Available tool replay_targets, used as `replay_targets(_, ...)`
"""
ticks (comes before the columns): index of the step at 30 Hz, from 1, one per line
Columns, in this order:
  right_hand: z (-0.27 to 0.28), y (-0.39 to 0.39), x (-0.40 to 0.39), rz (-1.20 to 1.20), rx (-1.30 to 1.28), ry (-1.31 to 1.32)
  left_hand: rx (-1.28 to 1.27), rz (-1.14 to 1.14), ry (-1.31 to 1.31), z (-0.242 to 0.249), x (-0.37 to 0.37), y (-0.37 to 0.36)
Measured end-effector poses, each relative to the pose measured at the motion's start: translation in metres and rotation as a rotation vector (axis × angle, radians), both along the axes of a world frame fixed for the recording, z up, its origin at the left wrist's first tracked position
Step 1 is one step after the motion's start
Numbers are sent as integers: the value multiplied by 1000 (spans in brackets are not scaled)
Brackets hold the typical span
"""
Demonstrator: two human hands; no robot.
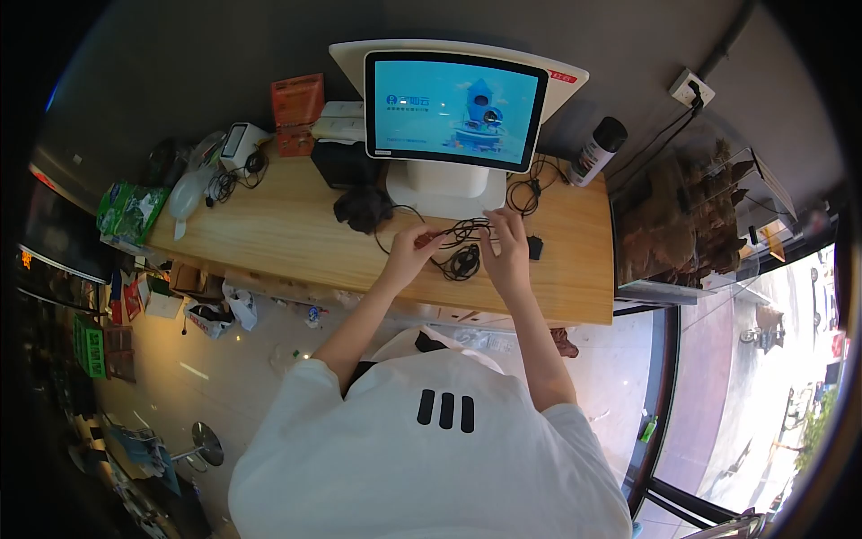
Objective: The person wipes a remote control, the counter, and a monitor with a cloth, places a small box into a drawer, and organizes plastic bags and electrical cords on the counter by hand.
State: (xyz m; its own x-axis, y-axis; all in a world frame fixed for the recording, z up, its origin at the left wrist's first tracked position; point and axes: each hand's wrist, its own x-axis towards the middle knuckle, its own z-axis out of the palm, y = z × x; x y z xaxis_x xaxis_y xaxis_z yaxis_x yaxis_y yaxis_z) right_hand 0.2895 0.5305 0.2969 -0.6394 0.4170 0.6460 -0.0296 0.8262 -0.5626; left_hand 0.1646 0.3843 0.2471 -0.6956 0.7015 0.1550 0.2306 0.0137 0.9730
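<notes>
A bundle of black cable (462,232) stretches between my two hands above the wooden desk, in front of the monitor stand. My left hand (415,250) is closed on the bundle's left end, thumb and fingers pinched together. At the other end, my right hand (509,251) has its fingers curved around the loops, with the thumb and forefinger at the cable. Just below the bundle lies a coiled part of black cable (463,261). A small black plug or adapter (535,248) rests beside my right hand.
A screen (453,110) on a white stand (444,190) faces me on the desk (296,234). Around it are a black crumpled item (364,208), more cable (528,190), a spray can (598,153) and a white device (242,148). A glass case (687,220) borders the right edge.
</notes>
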Motion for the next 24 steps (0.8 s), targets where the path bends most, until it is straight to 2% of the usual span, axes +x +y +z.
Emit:
replay_targets(1,1,-6,0,131,17,-77,-28,-18,-79,3,0,-1)
replay_targets(4,-8,-8,-9,271,163,-119,-36,-51,-19,5,-1,1)
replay_targets(7,-7,-11,-14,262,119,-228,-102,-75,-14,10,-2,-2)
replay_targets(10,-3,-11,-16,298,261,-305,20,-54,-3,0,-2,-1)
replay_targets(11,-4,-10,-17,295,319,-335,-77,-63,23,6,-2,-3)
replay_targets(13,-4,-11,-17,276,406,-360,18,-25,120,1,0,0)
replay_targets(15,-3,-10,-15,273,369,-411,-24,22,166,4,5,1)
replay_targets(16,-4,-10,-16,283,288,-329,67,116,208,-12,6,7)
replay_targets(17,-5,-8,-16,285,202,-258,-10,103,221,-6,6,4)
replay_targets(19,-6,-4,-13,228,-168,-165,-41,130,255,-5,5,2)
replay_targets(21,-36,12,-18,219,-560,84,-30,172,265,-6,5,1)
replay_targets(24,-44,27,-17,148,-685,119,10,215,226,-8,4,0)
